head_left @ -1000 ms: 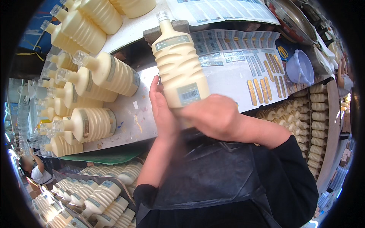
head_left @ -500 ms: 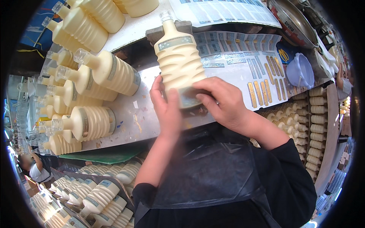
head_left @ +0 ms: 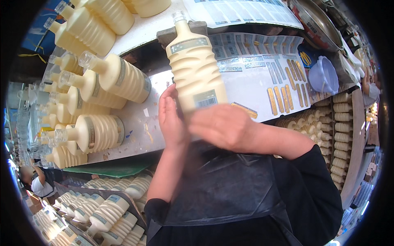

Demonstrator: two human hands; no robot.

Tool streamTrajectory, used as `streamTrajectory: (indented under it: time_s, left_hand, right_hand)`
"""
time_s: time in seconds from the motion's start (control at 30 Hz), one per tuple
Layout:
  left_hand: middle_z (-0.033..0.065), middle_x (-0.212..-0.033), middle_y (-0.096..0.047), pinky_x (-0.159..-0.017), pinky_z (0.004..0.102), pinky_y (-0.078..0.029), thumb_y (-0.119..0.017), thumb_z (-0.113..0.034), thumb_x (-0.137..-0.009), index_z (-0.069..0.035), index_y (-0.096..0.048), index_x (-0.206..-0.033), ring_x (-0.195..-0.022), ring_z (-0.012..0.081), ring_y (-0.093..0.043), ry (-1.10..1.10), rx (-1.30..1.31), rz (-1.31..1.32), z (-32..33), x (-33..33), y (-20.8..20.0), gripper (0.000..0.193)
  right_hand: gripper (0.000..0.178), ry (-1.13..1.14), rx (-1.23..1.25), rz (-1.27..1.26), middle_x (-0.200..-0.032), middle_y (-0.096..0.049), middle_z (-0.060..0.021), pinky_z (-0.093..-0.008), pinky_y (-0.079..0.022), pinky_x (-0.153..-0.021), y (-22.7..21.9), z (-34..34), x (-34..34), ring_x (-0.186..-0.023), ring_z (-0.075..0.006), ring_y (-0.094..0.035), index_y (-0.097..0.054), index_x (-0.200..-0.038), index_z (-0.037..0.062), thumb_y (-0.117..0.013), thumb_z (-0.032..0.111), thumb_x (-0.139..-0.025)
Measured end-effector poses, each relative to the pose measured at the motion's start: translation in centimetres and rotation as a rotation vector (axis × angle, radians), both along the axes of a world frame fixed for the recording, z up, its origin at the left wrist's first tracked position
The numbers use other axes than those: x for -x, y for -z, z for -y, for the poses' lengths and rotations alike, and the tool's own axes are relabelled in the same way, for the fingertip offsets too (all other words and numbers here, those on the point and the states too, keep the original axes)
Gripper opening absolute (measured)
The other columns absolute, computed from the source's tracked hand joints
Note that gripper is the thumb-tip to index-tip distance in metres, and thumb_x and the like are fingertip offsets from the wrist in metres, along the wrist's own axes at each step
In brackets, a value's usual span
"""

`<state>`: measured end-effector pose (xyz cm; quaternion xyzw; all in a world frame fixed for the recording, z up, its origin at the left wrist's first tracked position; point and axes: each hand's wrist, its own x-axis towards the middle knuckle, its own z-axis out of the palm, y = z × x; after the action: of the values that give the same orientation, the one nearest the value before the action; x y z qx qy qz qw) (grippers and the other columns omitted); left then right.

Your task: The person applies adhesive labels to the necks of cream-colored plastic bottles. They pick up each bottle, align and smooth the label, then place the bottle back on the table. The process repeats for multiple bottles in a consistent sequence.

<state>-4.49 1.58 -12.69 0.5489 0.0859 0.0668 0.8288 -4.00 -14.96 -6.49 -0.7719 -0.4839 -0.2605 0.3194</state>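
A cream ribbed bottle (head_left: 196, 69) lies before me, its clear glass neck pointing away and its shoulder by a notched grey block (head_left: 162, 37). One grey-blue label (head_left: 188, 45) crosses its shoulder. A smaller barcode label (head_left: 205, 99) is on the lower body. Against the bottle's lower left side rests my left hand (head_left: 171, 119), fingers stretched up along the edge, not wrapped round it. My right hand (head_left: 223, 126) is at the bottle's base, in front of its lower end. Motion smears its fingers, so whether they hold anything is hidden.
Similar bottles (head_left: 102, 133) stand in rows on the left. Gold strips (head_left: 279, 100) and silvery strips lie on a white sheet at the right, beside a lavender bucket (head_left: 323, 76). More bottles (head_left: 111, 211) fill crates below left, and others are stacked below right.
My right hand has moved down and left from the label area to the bottle's base. The barcode label is now uncovered. My left thumb no longer lies over the bottle's front.
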Motion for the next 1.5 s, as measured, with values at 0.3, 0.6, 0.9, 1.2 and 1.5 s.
streamTrajectory:
  time_s: [0.3, 0.6, 0.9, 1.2, 1.5]
  left_hand:
    - [0.0236, -0.145, -0.037, -0.118, 0.0465, -0.028, -0.048, -0.063, -0.099, 0.007, -0.031, -0.151, -0.136, 0.0348, -0.039, -0.064, -0.638, 0.154, 1.2, 1.1, 1.5, 0.089]
    - [0.0251, -0.151, -0.031, -0.118, 0.0476, -0.032, -0.070, -0.031, -0.084, 0.005, -0.024, -0.157, -0.137, 0.0378, -0.040, 0.041, -0.622, 0.032, 0.2, 1.9, 2.6, 0.093]
    - [0.0167, -0.148, -0.047, -0.118, 0.0430, -0.035, -0.078, -0.031, -0.089, 0.002, -0.040, -0.154, -0.140, 0.0317, -0.046, 0.050, -0.920, 0.154, -1.5, 1.5, 3.2, 0.082]
    - [0.0108, -0.138, -0.051, -0.113, 0.0404, -0.040, -0.092, -0.026, -0.078, 0.000, -0.044, -0.148, -0.129, 0.0257, -0.051, -0.073, -1.002, 0.374, -1.9, 1.2, 0.4, 0.088]
    - [0.0104, -0.137, -0.053, -0.107, 0.0373, -0.046, -0.088, -0.001, -0.076, -0.006, -0.059, -0.136, -0.122, 0.0249, -0.057, -0.034, -0.825, 0.419, -1.8, 0.6, 1.3, 0.068]
  right_hand:
    - [0.028, 0.398, -0.064, -0.302, -0.071, -0.068, -0.0113, -0.0359, -0.053, -0.054, -0.8, 0.4, 0.5, -0.056, -0.0257, -0.067, -0.066, -0.111, 0.0041, -0.077, 0.010, -0.085]
    - [0.026, 0.542, -0.118, -0.397, -0.092, -0.074, -0.0162, -0.0373, -0.058, -0.066, 0.9, 3.4, -2.5, -0.076, -0.0292, -0.074, -0.069, -0.114, 0.0045, -0.075, 0.011, -0.090]
    - [0.024, 0.012, -0.146, -0.032, -0.106, -0.071, -0.0096, -0.0365, -0.057, -0.073, 1.6, 2.5, 0.0, -0.089, -0.0278, -0.071, -0.070, -0.100, 0.0067, -0.073, 0.007, -0.077]
    - [0.018, 0.022, -0.309, -0.442, -0.103, -0.071, -0.0107, -0.0367, -0.058, -0.076, 0.7, 3.6, 1.0, -0.089, -0.0302, -0.072, -0.071, -0.105, 0.0034, -0.071, 0.002, -0.087]
    - [0.015, 0.675, 0.073, -0.749, -0.078, -0.067, -0.0115, -0.0415, -0.052, -0.059, 4.3, 15.3, 3.8, -0.069, -0.0300, -0.067, -0.073, -0.091, 0.0060, -0.064, 0.017, -0.092]
